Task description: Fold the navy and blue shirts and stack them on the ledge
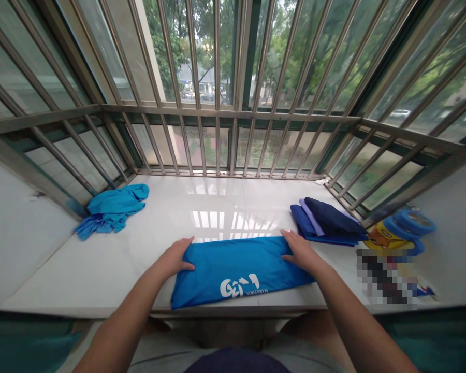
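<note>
The left hand (pixel 178 256) rests on the left end of the folded blue cloth (pixel 221 261), its thumb on top and its fingers at the far edge. The thumb and fingers stand apart, not closed around anything. The right hand (pixel 300 253) rests on the other end in the same manner, also with thumb and fingers apart.

The cloth between them lies flat as a long strip, at the front of the white window ledge (pixel 171 212), and its near left corner reaches about to the front edge. It carries a white print (pixel 238 286) with the word MARATHON. I judge it to be light and soft, with a thin, smooth fabric (the slight shine suggests a sports garment). It probably cannot break, but its layers may slide on each other, and on the glossy ledge too. A good hold would be at both short ends, with the thumb above and the fingers under all layers; from one corner only, the fold would likely open.

Farther to the right, just beyond the right hand, lies a stack of folded dark cloths (pixel 332 220), with a blue-and-yellow container (pixel 388 230) beside it. Well apart to the left is a crumpled blue cloth (pixel 118 204), near the window bars (pixel 217 145).
</note>
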`<state>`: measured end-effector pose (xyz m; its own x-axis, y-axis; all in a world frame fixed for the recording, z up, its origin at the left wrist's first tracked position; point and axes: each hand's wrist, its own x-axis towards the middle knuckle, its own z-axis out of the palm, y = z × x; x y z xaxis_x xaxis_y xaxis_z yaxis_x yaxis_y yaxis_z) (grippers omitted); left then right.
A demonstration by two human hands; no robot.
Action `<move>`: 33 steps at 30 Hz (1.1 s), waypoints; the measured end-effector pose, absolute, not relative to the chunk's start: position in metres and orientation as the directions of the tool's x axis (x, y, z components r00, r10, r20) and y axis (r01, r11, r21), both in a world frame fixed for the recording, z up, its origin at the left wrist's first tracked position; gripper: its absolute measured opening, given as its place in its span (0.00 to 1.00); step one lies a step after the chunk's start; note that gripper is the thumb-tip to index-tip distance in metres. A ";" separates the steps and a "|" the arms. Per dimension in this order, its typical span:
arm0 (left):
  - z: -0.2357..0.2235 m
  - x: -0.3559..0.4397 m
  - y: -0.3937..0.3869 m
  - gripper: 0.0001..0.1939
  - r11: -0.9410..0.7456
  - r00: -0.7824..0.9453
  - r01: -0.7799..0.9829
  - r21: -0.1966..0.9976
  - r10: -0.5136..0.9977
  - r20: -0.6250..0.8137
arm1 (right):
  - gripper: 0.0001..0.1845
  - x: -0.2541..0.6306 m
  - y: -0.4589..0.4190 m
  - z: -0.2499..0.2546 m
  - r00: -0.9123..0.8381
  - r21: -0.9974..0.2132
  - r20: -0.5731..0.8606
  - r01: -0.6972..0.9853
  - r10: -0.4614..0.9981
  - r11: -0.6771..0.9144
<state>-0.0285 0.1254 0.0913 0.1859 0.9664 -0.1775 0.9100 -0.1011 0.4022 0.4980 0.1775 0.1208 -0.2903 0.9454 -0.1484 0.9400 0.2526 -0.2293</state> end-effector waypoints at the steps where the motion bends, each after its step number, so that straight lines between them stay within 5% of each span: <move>1: 0.098 -0.027 0.136 0.52 -0.073 0.182 0.921 0.384 0.949 -0.256 | 0.52 0.495 0.187 0.128 -0.312 -0.240 -0.214 0.935 0.925 0.260; 4: 0.111 -0.024 0.154 0.42 -0.036 0.181 0.934 0.356 0.906 -0.382 | 0.51 0.490 0.208 0.144 -0.322 -0.251 -0.336 0.937 0.885 0.245; 8: 0.121 -0.022 0.153 0.17 -0.073 0.263 0.902 0.426 0.875 -0.407 | 0.26 0.485 0.212 0.153 -0.356 -0.260 -0.377 0.927 0.855 0.271; 12: 0.136 -0.024 0.139 0.10 -0.116 0.309 0.843 0.525 0.904 -0.297 | 0.10 0.484 0.204 0.170 -0.425 -0.281 -0.285 0.894 0.859 0.349; 17: 0.159 -0.040 0.115 0.08 -0.184 0.182 0.774 0.606 0.981 0.066 | 0.14 0.497 0.189 0.197 -0.458 -0.239 0.021 0.861 0.889 0.449; 21: 0.145 -0.054 0.086 0.10 -0.391 0.258 0.777 0.494 0.913 0.316 | 0.20 0.510 0.167 0.185 -0.399 -0.159 0.201 0.888 0.895 0.431; 28: 0.069 -0.049 0.018 0.14 -0.454 0.402 0.770 0.449 0.891 0.211 | 0.32 0.533 0.100 0.085 -0.349 -0.215 0.071 0.910 0.935 0.355; 33: 0.050 -0.056 -0.010 0.18 -0.298 0.232 0.804 0.514 0.954 0.189 | 0.25 0.528 0.081 0.063 0.031 -0.236 0.123 0.972 0.992 -0.001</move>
<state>-0.0563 -0.0101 0.0501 0.2323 0.9541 0.1891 0.8044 -0.2977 0.5141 0.5279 0.0815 0.0626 0.0306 0.9920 0.1227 0.9718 -0.0009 -0.2357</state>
